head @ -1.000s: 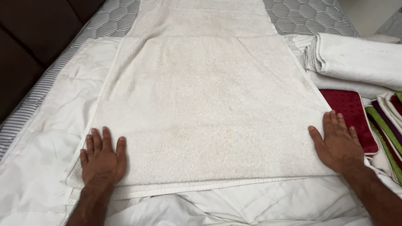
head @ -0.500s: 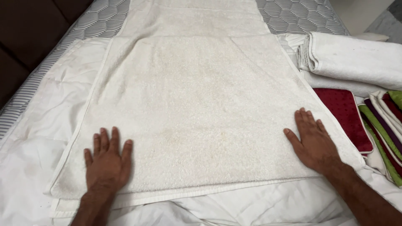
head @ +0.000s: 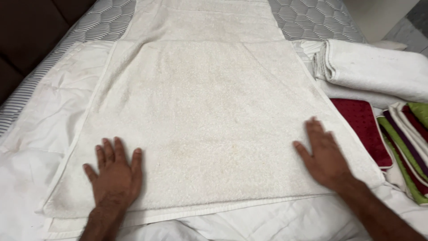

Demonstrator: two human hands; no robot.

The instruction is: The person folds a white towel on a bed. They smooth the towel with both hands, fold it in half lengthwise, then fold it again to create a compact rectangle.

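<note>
Across the middle of the frame, the cream towel (head: 209, 129) is spread flat on the white bedding (head: 40, 120), and both flat, open palms, the left hand (head: 115, 175) and the right hand (head: 324, 156), are now pressed further inward from its side edges than a second ago, consistent with smoothing.

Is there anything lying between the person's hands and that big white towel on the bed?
Nothing visible: the left hand and the right hand both lie flat, palms down, directly on the white towel.

Both hands lie on the towel (head: 209, 116) on the bed (head: 40, 111); folded towels (head: 374, 71) right of it
</note>
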